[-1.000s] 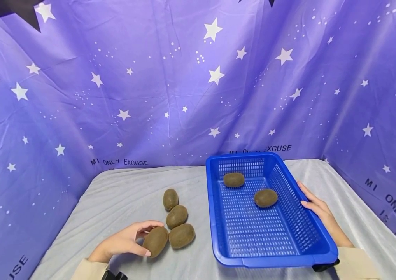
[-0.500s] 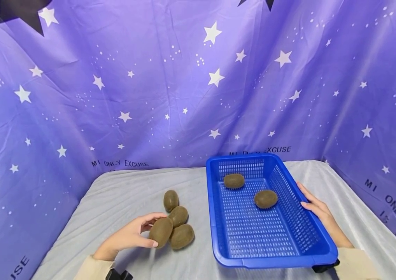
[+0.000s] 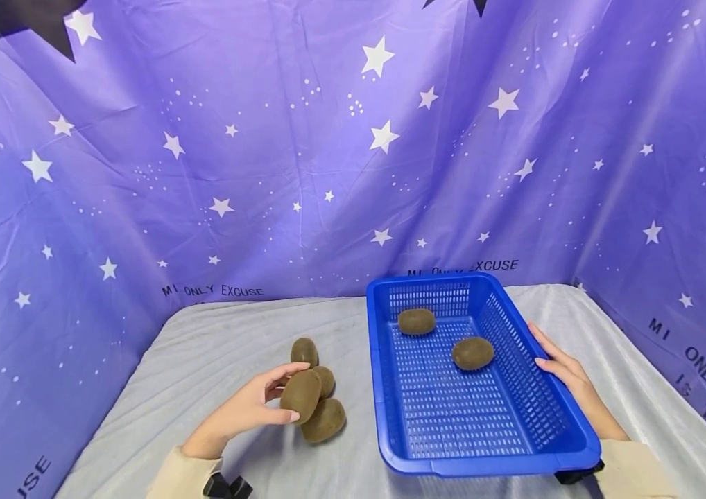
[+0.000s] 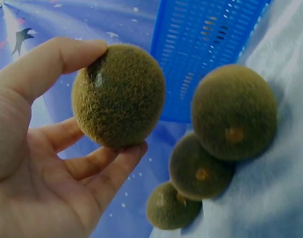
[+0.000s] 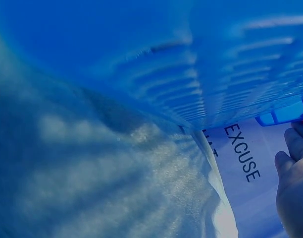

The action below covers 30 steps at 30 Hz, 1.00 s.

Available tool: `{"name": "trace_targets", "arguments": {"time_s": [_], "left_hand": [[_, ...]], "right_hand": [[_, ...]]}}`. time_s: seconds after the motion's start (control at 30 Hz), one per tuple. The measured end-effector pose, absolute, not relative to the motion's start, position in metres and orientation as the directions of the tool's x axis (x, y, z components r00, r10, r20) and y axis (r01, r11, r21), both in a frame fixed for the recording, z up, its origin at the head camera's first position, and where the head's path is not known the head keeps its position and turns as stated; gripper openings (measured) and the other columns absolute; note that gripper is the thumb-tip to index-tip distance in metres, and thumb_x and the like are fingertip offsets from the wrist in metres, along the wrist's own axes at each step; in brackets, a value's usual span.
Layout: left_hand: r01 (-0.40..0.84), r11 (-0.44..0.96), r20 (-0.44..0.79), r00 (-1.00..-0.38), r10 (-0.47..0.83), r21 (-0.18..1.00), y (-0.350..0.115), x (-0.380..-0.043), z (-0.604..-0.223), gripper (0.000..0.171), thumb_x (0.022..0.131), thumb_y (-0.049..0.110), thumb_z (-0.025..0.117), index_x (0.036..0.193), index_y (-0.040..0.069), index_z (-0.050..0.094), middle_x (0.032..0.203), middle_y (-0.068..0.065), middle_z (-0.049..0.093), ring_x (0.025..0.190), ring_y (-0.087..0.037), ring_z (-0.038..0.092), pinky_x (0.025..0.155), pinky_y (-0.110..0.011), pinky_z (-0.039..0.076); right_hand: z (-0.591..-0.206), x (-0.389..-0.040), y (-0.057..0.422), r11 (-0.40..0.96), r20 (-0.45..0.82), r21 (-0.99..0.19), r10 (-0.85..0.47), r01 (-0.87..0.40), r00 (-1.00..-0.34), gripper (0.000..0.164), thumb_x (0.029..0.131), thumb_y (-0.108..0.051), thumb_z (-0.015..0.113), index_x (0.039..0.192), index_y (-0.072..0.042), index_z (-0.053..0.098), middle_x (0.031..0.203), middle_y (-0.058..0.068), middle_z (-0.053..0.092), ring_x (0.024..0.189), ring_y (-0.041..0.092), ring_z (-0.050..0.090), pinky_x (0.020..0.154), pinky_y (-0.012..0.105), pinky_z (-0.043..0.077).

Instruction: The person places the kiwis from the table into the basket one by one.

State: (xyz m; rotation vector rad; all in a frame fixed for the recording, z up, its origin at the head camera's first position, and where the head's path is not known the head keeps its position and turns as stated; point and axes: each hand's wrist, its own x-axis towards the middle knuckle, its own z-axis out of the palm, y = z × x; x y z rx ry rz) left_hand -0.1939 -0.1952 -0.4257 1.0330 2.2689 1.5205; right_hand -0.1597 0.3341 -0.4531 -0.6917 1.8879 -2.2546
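In front of a purple curtain (image 3: pixel 303 159), at left, pinched between thumb and fingertips of the left hand (image 3: pixel 243 414): one brown kiwi (image 3: pixel 301 396), in the left wrist view apart from the other fruits. Just beyond, on the pale cloth (image 3: pixel 203 360), in one row, apparently touching: far kiwi (image 3: pixel 304 350), middle kiwi (image 3: pixel 326 380) and near kiwi (image 3: pixel 326 423). More to the right: blue basket (image 3: pixel 490 467), with a back kiwi (image 3: pixel 417 321) and a front kiwi (image 3: pixel 473 353) lying apart on its bottom. At far right, against the rim: right hand (image 3: pixel 574 374), with thumb and one finger nearly straight, slightly spread; other fingers mostly hidden, so impossible to tell if gripping.
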Motion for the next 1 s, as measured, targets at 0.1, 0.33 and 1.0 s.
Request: {"name": "trace_targets", "arguments": {"time_s": [0.1, 0.33, 1.0], "left_hand": [[0.429, 0.206, 0.210, -0.738, 0.642, 0.879, -0.190, -0.194, -0.424, 0.067, 0.078, 0.006, 0.072, 0.139, 0.004, 0.042, 0.131, -0.018, 0.052, 0.109, -0.015, 0.055, 0.095, -0.024, 0.043], [0.375, 0.226, 0.182, -0.790, 0.585, 0.899, -0.175, -0.194, -0.415, 0.067, 0.080, 0.009, 0.072, 0.140, 0.005, 0.042, 0.132, -0.014, 0.052, 0.109, -0.014, 0.056, 0.095, -0.022, 0.042], [0.360, 0.177, 0.220, -0.820, 0.528, 0.916, -0.113, -0.201, -0.390, 0.069, 0.078, 0.008, 0.075, 0.139, 0.006, 0.044, 0.123, -0.014, 0.056, 0.103, -0.021, 0.057, 0.087, -0.026, 0.049]], "right_hand": [[-0.453, -0.159, 0.334, -0.208, 0.262, -0.958, -0.370, -0.196, -0.891, 0.055, 0.103, -0.005, 0.020, 0.151, -0.014, -0.004, 0.151, -0.019, 0.021, 0.125, 0.004, 0.045, 0.091, 0.031, 0.049], [-0.453, -0.158, 0.334, -0.182, 0.250, -0.963, -0.332, -0.198, -0.910, 0.055, 0.103, -0.007, 0.023, 0.151, -0.014, -0.003, 0.151, -0.018, 0.020, 0.122, 0.005, 0.048, 0.088, 0.033, 0.051], [-0.456, -0.159, 0.333, -0.335, 0.339, -0.917, -0.375, -0.215, -0.863, 0.054, 0.102, 0.001, 0.017, 0.150, -0.010, -0.003, 0.149, -0.014, 0.033, 0.122, 0.014, 0.051, 0.090, 0.034, 0.050]]}}
